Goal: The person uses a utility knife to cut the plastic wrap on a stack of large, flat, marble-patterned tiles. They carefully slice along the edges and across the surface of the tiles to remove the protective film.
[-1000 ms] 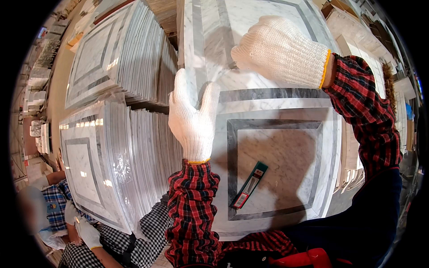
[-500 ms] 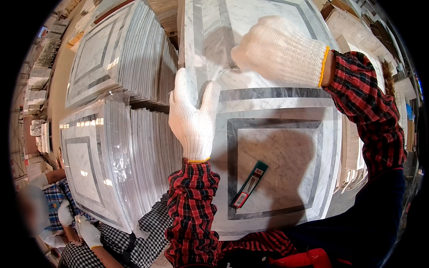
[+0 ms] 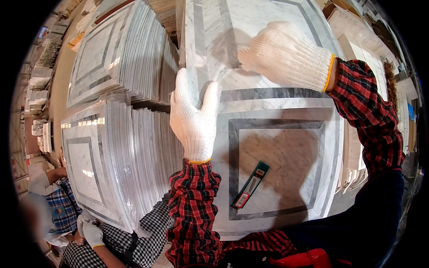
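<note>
Slight shift seen over banded marble

Above the marble, the right hand, fingers clenched, has been moved a little rightward and nearer; whether anything is grasped cannot be told. The left hand has been kept at the marble's left side, fingers spread and released, so work is apparently being continued at one spot. A green box is left lying nearby.

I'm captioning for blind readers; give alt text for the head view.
A gloved left hand spread open and a gloved right hand curled, over a marbled surface. A slim green case lies nearer the wearer; panel stacks stand at left.
</note>
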{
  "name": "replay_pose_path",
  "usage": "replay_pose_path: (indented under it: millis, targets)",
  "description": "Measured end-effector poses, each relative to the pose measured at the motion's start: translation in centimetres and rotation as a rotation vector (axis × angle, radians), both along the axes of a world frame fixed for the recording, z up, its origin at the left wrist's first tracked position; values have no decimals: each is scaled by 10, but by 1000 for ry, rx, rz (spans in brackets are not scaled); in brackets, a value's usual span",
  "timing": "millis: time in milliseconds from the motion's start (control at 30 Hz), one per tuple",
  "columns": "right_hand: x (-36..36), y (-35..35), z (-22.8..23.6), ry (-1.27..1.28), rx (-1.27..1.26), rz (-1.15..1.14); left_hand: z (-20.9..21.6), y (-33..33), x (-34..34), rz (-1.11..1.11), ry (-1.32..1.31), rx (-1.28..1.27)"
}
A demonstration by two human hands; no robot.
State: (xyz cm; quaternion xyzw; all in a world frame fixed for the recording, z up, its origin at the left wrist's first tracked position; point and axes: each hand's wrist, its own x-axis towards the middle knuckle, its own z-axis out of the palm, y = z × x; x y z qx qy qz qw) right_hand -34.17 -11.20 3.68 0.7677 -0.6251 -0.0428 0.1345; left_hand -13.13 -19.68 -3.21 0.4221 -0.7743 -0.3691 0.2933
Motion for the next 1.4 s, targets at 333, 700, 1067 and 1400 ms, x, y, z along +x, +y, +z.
replay_pose_path:
  millis: [333,700,1067,1400]
  targets:
    - [4,2,3,-45,0,-76,-9,-4,2,3,-31,-145]
    - [4,6,4,-87,83,-144,-7,-4,3,-4,10,-126]
    - [-9,14,8,-82,-20,0,-8,-3,1,4,-4,-145]
    - [-8,9,8,-151,-129,12,-1,0,2,13,-23,-20]
